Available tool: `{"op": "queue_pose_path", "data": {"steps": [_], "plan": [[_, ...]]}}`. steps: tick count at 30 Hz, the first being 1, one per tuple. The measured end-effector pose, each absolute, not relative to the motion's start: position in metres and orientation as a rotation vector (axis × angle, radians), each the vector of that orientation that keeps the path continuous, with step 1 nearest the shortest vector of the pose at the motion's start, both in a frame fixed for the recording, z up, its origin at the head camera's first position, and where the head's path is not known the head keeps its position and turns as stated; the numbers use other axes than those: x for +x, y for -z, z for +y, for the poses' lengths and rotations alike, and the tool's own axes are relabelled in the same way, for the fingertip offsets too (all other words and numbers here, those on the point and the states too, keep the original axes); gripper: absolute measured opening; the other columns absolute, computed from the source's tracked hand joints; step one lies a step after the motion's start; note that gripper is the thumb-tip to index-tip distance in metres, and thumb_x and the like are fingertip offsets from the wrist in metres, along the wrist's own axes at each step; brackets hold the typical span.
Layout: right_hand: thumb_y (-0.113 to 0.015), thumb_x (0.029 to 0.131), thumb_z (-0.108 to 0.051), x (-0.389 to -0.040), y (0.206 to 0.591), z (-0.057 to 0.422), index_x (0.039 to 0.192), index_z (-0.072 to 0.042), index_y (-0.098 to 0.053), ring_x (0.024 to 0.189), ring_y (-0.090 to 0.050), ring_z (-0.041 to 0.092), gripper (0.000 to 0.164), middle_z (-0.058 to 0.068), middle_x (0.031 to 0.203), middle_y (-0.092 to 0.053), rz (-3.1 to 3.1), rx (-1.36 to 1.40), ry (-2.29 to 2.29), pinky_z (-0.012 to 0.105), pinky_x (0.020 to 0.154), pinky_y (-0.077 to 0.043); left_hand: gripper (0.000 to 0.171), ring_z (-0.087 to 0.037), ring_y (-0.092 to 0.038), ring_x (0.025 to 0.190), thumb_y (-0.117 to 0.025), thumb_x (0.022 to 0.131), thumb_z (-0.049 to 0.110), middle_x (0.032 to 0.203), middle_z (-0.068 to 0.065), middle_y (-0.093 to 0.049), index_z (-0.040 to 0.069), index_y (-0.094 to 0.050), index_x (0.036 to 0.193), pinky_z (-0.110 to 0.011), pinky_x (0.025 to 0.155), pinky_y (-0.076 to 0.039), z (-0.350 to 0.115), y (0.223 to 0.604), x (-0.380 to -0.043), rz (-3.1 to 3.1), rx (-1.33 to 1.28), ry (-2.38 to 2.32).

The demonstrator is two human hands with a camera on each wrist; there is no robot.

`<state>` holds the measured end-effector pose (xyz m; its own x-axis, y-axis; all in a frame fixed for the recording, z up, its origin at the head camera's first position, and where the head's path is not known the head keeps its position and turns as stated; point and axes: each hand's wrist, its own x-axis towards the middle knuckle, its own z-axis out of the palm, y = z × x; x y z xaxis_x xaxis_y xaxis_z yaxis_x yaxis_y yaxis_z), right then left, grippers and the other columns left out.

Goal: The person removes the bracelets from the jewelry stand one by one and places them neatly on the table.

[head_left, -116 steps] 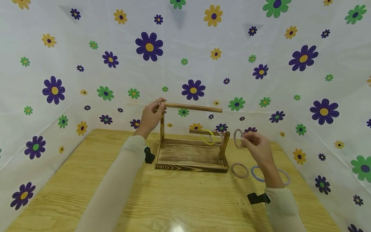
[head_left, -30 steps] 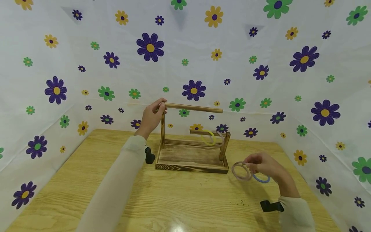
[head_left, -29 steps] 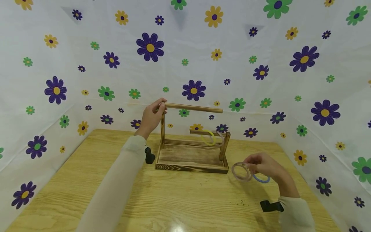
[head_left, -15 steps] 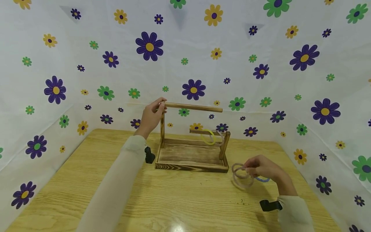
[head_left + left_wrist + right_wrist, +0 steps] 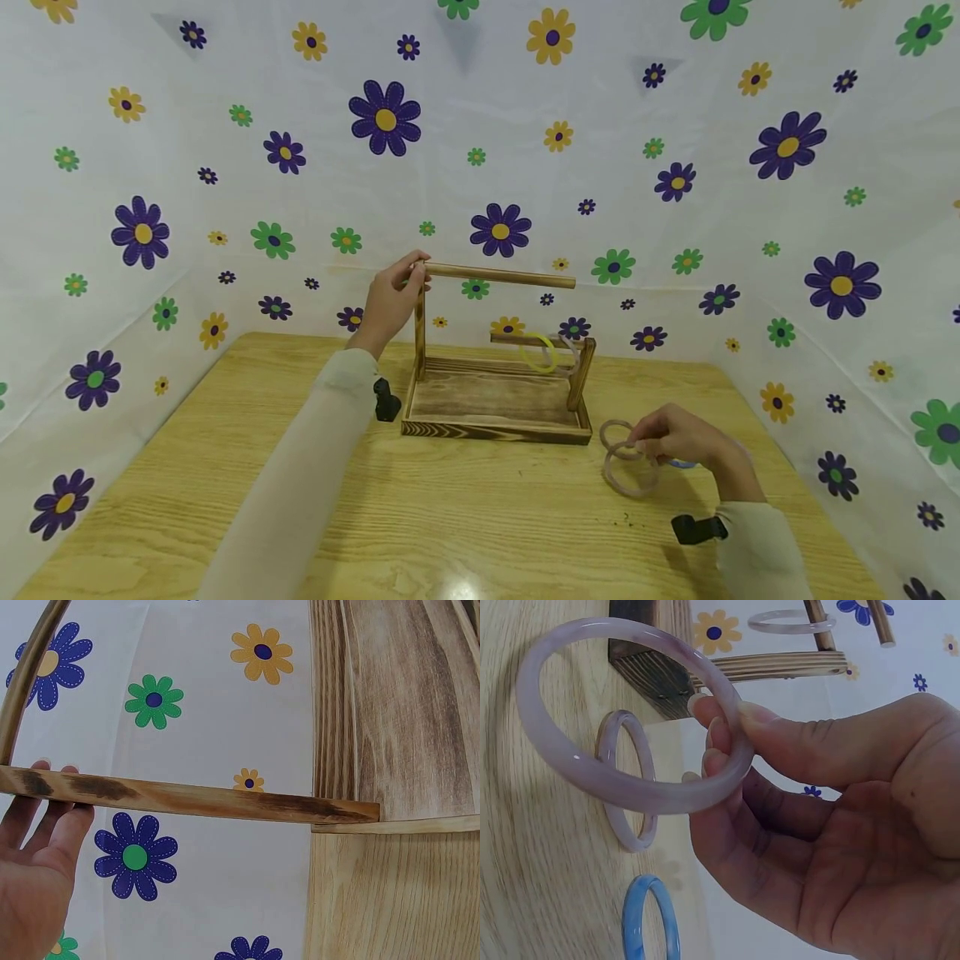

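Observation:
My left hand point(image 5: 390, 302) grips the top of the left post of a wooden bangle stand point(image 5: 495, 435), where the upper rod point(image 5: 498, 275) joins it. In the left wrist view its fingertips reach past the post's edge. Between thumb and fingers my right hand point(image 5: 682, 437) pinches a pale purple bangle point(image 5: 660, 796), held tilted above the table, right of the stand. A second pale purple bangle point(image 5: 634, 841) lies flat close behind it. The blue bangle point(image 5: 632, 922) also lies there, partly hidden by my right hand in the head view.
A yellow bangle point(image 5: 542, 370) and a pale bangle point(image 5: 577, 358) hang on the stand's short lower rod point(image 5: 510, 338). Behind my right wrist shows part of another pale bangle point(image 5: 742, 447). Dark specks point(image 5: 628, 520) dot the wooden table point(image 5: 450, 517). Flowered cloth point(image 5: 300, 183) surrounds it.
My right hand has come down from beside the lower rod to low over the table, a pale purple bangle in its pinch. Lately that bangle has shifted slightly nearer. My left hand stays put.

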<state>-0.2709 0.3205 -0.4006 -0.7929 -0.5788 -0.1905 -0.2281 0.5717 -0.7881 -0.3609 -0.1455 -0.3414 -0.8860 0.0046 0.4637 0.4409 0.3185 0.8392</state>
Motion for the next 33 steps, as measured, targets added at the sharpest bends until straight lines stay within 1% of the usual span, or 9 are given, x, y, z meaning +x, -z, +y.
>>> {"op": "queue_pose_path", "data": {"steps": [2, 6, 10, 17, 21, 24, 28, 31, 33], "plan": [[-0.058, 0.098, 0.004, -0.2715, 0.4014, 0.3209, 0.106, 0.017, -0.070, 0.061, -0.050, 0.006, 0.019, 0.007, 0.075, -0.065, 2.366, -0.672, 1.100, 0.024, 0.055, -0.048, 0.043, -0.031, -0.071, 0.114, -0.045, 0.111, 0.036, 0.116, -0.015, -0.069, 0.014, -0.058, 0.145, -0.040, 0.099, -0.059, -0.1455, 0.3414, -0.3612, -2.214, -0.397, 1.588], [-0.057, 0.099, 0.004, -0.2720, 0.4023, 0.3220, 0.104, 0.017, -0.070, 0.061, -0.049, 0.006, 0.019, 0.004, 0.073, -0.062, 2.337, -0.705, 1.102, 0.025, 0.055, -0.046, 0.042, -0.037, -0.069, 0.116, -0.045, 0.111, 0.035, 0.115, -0.015, -0.068, 0.014, -0.059, 0.145, -0.039, 0.101, -0.058, -0.1455, 0.3421, -0.3623, -2.206, -0.398, 1.599], [-0.057, 0.100, 0.004, -0.2720, 0.4029, 0.3226, 0.104, 0.018, -0.069, 0.061, -0.050, 0.006, 0.019, 0.002, 0.072, -0.061, 2.313, -0.709, 1.108, 0.026, 0.056, -0.047, 0.042, -0.041, -0.068, 0.117, -0.045, 0.111, 0.035, 0.115, -0.015, -0.069, 0.014, -0.059, 0.145, -0.038, 0.100, -0.059, -0.1454, 0.3429, -0.3624, -2.202, -0.394, 1.595], [-0.059, 0.100, 0.002, -0.2715, 0.4046, 0.3228, 0.104, 0.017, -0.070, 0.063, -0.055, 0.006, 0.019, 0.006, 0.075, -0.065, 2.328, -0.662, 1.084, 0.028, 0.061, -0.056, 0.041, -0.041, -0.068, 0.116, -0.045, 0.112, 0.034, 0.115, -0.015, -0.069, 0.014, -0.059, 0.144, -0.040, 0.100, -0.059, -0.1451, 0.3423, -0.3621, -2.202, -0.401, 1.588], [-0.061, 0.100, 0.000, -0.2712, 0.4055, 0.3226, 0.105, 0.016, -0.071, 0.063, -0.057, 0.007, 0.020, 0.009, 0.074, -0.066, 2.335, -0.648, 1.065, 0.030, 0.062, -0.057, 0.041, -0.040, -0.068, 0.117, -0.045, 0.112, 0.034, 0.116, -0.017, -0.068, 0.013, -0.059, 0.145, -0.043, 0.101, -0.058, -0.1457, 0.3422, -0.3622, -2.203, -0.411, 1.591], [-0.061, 0.100, 0.000, -0.2712, 0.4062, 0.3228, 0.105, 0.016, -0.071, 0.063, -0.058, 0.008, 0.020, 0.010, 0.075, -0.067, 2.333, -0.634, 1.060, 0.031, 0.063, -0.058, 0.041, -0.040, -0.068, 0.116, -0.045, 0.112, 0.034, 0.115, -0.016, -0.068, 0.013, -0.059, 0.145, -0.041, 0.101, -0.058, -0.1456, 0.3419, -0.3617, -2.200, -0.415, 1.586], [-0.062, 0.098, 0.002, -0.2715, 0.4083, 0.3232, 0.104, 0.016, -0.072, 0.064, -0.059, 0.008, 0.018, 0.011, 0.076, -0.069, 2.332, -0.622, 1.060, 0.030, 0.064, -0.059, 0.041, -0.035, -0.070, 0.114, -0.045, 0.112, 0.034, 0.114, -0.015, -0.068, 0.013, -0.059, 0.144, -0.038, 0.099, -0.059, -0.1451, 0.3418, -0.3616, -2.200, -0.408, 1.579], [-0.064, 0.097, 0.001, -0.2714, 0.4092, 0.3230, 0.102, 0.016, -0.072, 0.064, -0.060, 0.008, 0.017, 0.010, 0.076, -0.069, 2.334, -0.614, 1.052, 0.029, 0.063, -0.059, 0.041, -0.034, -0.070, 0.113, -0.045, 0.112, 0.034, 0.114, -0.015, -0.068, 0.013, -0.059, 0.144, -0.040, 0.101, -0.058, -0.1454, 0.3421, -0.3622, -2.204, -0.407, 1.581], [-0.065, 0.097, 0.001, -0.2711, 0.4092, 0.3228, 0.101, 0.016, -0.072, 0.064, -0.060, 0.008, 0.017, 0.009, 0.076, -0.069, 2.334, -0.617, 1.041, 0.028, 0.062, -0.058, 0.042, -0.036, -0.070, 0.114, -0.045, 0.112, 0.034, 0.115, -0.016, -0.068, 0.013, -0.059, 0.145, -0.041, 0.102, -0.058, -0.1456, 0.3424, -0.3628, -2.206, -0.410, 1.586]]}}
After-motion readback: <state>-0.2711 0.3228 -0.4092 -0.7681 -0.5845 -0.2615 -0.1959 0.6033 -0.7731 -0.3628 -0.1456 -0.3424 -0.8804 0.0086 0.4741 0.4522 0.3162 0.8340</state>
